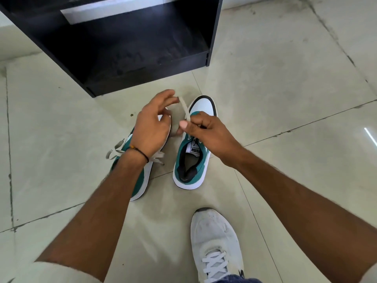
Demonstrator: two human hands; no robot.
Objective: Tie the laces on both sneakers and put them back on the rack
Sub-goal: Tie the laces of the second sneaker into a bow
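Note:
Two green and white sneakers stand on the tiled floor in front of the black rack (142,78). The right sneaker (191,156) points toward the rack, its opening facing me. My right hand (206,133) pinches a pale lace (184,107) above its tongue. My left hand (152,127) hovers over the gap between the shoes, fingers curled around the upper end of that lace. The left sneaker (142,180) lies mostly under my left forearm, with loose lace ends (115,153) spread at its sides.
The rack's low shelf opens toward me, dusty and dark. My own foot in a white laced shoe (216,246) rests on the floor at the bottom right. Pale floor tiles with dark grout lines surround everything.

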